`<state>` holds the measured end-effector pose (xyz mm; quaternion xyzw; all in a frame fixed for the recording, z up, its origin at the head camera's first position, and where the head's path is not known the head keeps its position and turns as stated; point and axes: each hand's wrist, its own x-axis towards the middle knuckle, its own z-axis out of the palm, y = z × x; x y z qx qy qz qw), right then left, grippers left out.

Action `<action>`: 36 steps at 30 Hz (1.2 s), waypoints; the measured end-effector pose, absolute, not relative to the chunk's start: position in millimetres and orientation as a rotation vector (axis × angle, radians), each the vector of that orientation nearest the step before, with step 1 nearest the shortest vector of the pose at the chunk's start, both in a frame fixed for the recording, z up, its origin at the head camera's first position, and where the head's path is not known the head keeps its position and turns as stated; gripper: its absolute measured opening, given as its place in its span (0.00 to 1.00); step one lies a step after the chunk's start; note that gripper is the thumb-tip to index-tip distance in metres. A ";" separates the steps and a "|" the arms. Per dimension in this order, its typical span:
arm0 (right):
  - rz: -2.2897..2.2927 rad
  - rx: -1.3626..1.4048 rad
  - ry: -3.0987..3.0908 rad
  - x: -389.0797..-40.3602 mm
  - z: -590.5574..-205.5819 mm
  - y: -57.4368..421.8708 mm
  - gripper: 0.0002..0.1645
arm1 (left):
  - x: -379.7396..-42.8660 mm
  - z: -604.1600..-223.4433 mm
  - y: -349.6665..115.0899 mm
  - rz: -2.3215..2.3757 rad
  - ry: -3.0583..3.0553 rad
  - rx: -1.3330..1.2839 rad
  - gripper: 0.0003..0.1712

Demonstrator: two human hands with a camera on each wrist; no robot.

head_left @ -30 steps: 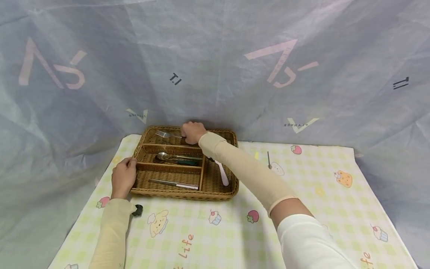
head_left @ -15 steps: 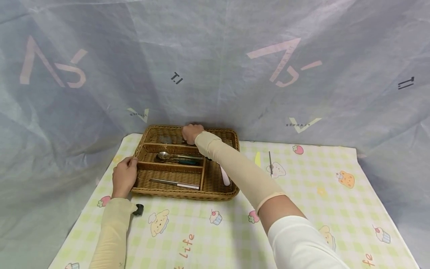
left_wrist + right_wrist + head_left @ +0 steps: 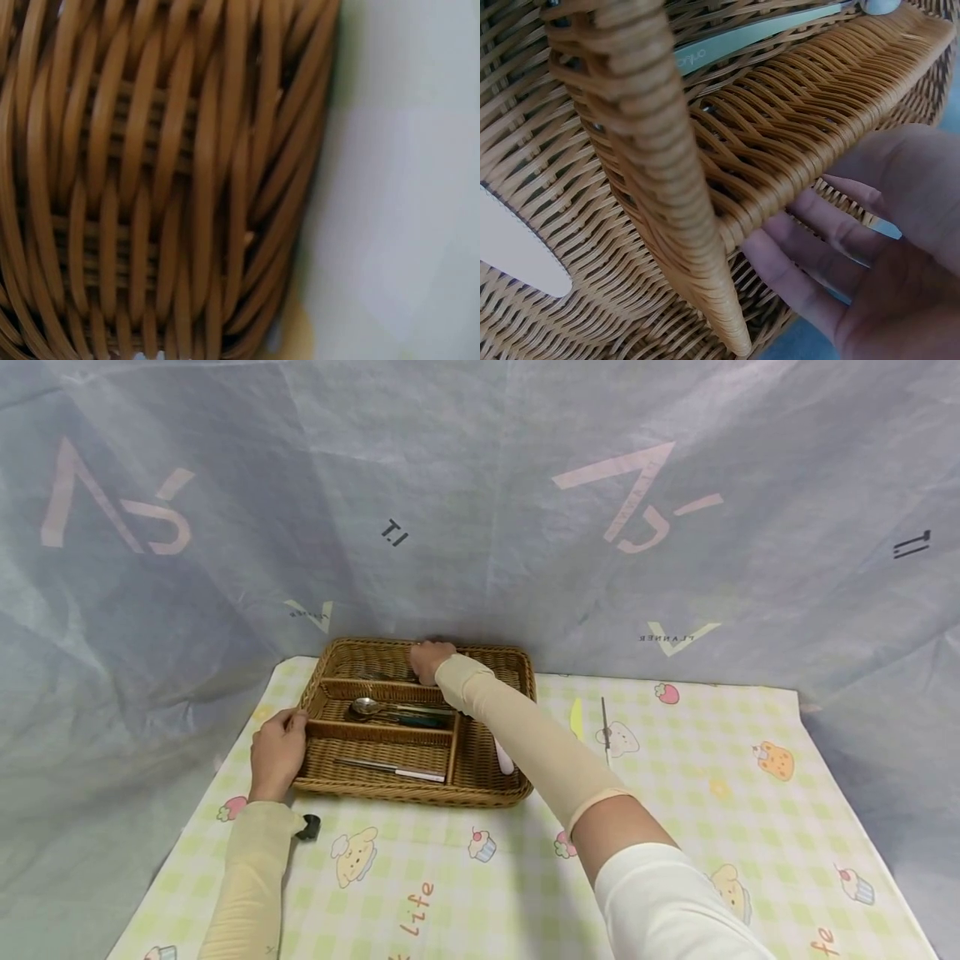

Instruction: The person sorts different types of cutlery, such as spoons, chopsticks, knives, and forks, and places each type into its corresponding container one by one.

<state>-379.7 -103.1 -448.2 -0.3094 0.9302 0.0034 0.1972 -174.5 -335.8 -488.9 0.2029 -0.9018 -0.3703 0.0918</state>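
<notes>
A brown wicker cutlery tray (image 3: 408, 792) with several compartments stands at the back of the table. My left hand (image 3: 276, 753) grips its left rim, thumb on top. The left wrist view shows only woven wall beside cloth. In the rear compartment, my right hand (image 3: 431, 662) holds a metal fork (image 3: 375, 676) low near the divider. The right wrist view shows the right hand (image 3: 855, 255) behind the woven divider (image 3: 780, 150), its trailing fingers loosely extended; its fingertips and the grip are hidden.
In the middle compartment lie a metal spoon (image 3: 365, 706) and other cutlery. A white-handled utensil (image 3: 390, 768) lies in the front compartment, a pinkish-white handle (image 3: 504, 758) in the right one. A yellow blade-like piece (image 3: 576, 718) and a thin dark utensil (image 3: 604, 723) lie right of the tray.
The fork has come down and forward from the back of the rear compartment to beside the divider, with my right hand lowering slightly. My left hand keeps its hold on the tray.
</notes>
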 end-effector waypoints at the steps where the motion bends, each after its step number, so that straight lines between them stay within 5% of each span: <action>1: -0.003 -0.874 2.604 -378.7 -446.9 -102.3 0.26 | -174.6 -488.6 -335.6 -1.097 -2.679 0.602 0.36; 12: -0.366 -0.989 2.582 -358.1 -425.6 -66.6 0.31 | -174.3 -491.7 -334.4 -1.106 -2.678 0.601 0.36; 17: -0.428 -1.070 2.662 -331.8 -421.4 -34.9 0.09 | -171.6 -492.6 -335.6 -1.095 -2.691 0.611 0.37; 21: -0.490 -1.063 2.747 -307.5 -415.0 -7.2 0.21 | -171.1 -490.9 -336.2 -1.095 -2.691 0.614 0.36; 36: -0.937 -0.849 2.953 -220.5 -419.2 114.5 0.11 | -174.3 -488.5 -333.7 -1.113 -2.662 0.623 0.37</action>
